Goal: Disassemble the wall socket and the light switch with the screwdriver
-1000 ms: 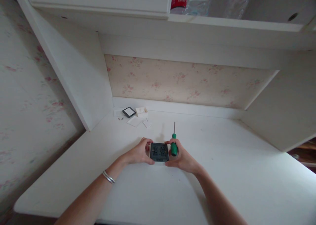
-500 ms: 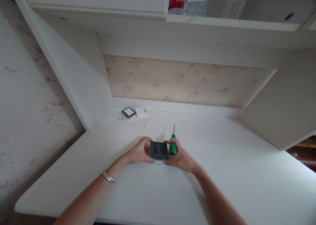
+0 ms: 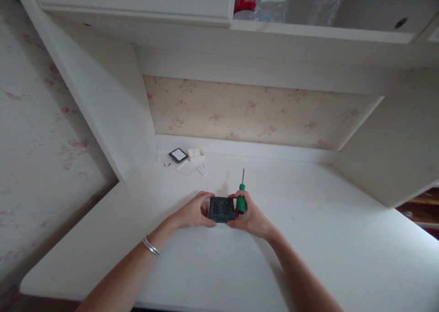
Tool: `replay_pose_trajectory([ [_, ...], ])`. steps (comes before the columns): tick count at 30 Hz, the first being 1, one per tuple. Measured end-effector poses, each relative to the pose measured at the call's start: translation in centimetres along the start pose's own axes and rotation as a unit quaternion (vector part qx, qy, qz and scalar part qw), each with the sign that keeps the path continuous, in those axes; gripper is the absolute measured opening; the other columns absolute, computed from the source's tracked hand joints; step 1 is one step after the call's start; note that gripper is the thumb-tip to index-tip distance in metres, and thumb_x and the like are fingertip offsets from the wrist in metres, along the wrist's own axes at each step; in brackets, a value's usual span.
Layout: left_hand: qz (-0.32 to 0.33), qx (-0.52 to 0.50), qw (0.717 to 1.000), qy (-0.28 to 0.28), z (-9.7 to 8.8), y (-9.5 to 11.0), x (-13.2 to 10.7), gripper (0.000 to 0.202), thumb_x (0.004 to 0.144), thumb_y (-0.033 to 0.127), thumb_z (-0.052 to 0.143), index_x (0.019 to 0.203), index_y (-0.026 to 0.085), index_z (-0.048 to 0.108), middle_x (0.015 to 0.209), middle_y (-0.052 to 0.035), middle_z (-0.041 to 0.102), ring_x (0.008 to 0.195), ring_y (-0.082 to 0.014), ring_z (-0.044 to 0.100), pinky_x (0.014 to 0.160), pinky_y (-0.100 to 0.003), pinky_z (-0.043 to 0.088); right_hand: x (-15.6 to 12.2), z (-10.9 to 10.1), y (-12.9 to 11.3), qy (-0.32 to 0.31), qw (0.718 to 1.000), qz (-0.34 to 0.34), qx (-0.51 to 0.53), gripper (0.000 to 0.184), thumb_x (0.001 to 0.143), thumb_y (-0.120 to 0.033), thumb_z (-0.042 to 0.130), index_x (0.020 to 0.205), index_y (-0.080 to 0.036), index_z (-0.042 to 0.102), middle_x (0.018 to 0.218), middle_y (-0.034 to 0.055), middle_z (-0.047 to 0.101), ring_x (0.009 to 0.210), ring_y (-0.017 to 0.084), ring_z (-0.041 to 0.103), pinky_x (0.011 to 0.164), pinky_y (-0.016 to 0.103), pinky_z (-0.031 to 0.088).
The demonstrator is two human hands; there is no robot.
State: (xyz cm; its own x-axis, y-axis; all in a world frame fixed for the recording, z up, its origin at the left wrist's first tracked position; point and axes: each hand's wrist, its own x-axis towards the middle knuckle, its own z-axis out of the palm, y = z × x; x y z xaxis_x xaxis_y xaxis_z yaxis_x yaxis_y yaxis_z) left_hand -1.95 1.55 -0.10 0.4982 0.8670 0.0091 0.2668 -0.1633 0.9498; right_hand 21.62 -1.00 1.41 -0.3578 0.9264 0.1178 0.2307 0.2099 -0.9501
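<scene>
barely anything moved since half a sec ago: screwdriver (image 3: pixel 242 199) tip sits a touch higher. both hands grip the dark switch module (image 3: pixel 222 209) just above the surface (image 3: pixel 212 266), left hand (image 3: pixel 192 211) fingers closed on its edge, right hand (image 3: pixel 251 217) also clamping the screwdriver (green handle). looks like mid-inspection; next move needs the right hand's hold regripped, tip brought to a screw.

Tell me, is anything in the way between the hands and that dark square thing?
No. The left hand and right hand both grip the dark square module directly. The right hand also holds the green screwdriver beside it.
</scene>
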Motion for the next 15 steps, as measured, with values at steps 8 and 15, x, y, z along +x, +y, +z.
replay_pose_trajectory([
  [8, 0.021, -0.002, 1.0, -0.002, 0.09, -0.28, 0.08, 0.087, 0.051, 0.026, 0.084, 0.128, 0.018, 0.044, 0.128, -0.0124, 0.039, 0.077, -0.014, 0.058, 0.066, -0.029, 0.05, -0.1, -0.07, -0.1, 0.01, 1.0, -0.012, 0.002, 0.064, 0.061, -0.02, 0.076, 0.109, -0.028, 0.035, 0.11, 0.0033, 0.053, 0.07, 0.011, 0.054, 0.058, 0.025, 0.045],
  [15, 0.042, 0.034, 0.999, 0.007, -0.07, -0.11, 0.19, 0.075, 0.051, 0.026, 0.084, 0.118, 0.019, 0.052, 0.12, -0.0075, 0.043, 0.08, -0.0136, 0.056, 0.067, -0.026, 0.051, 0.14, 0.09, 0.16, 0.007, 0.999, -0.009, 0.03, 0.064, 0.06, -0.02, 0.078, 0.107, -0.028, 0.035, 0.111, 0.0031, 0.052, 0.063, 0.008, 0.051, 0.052, 0.022, 0.042],
])
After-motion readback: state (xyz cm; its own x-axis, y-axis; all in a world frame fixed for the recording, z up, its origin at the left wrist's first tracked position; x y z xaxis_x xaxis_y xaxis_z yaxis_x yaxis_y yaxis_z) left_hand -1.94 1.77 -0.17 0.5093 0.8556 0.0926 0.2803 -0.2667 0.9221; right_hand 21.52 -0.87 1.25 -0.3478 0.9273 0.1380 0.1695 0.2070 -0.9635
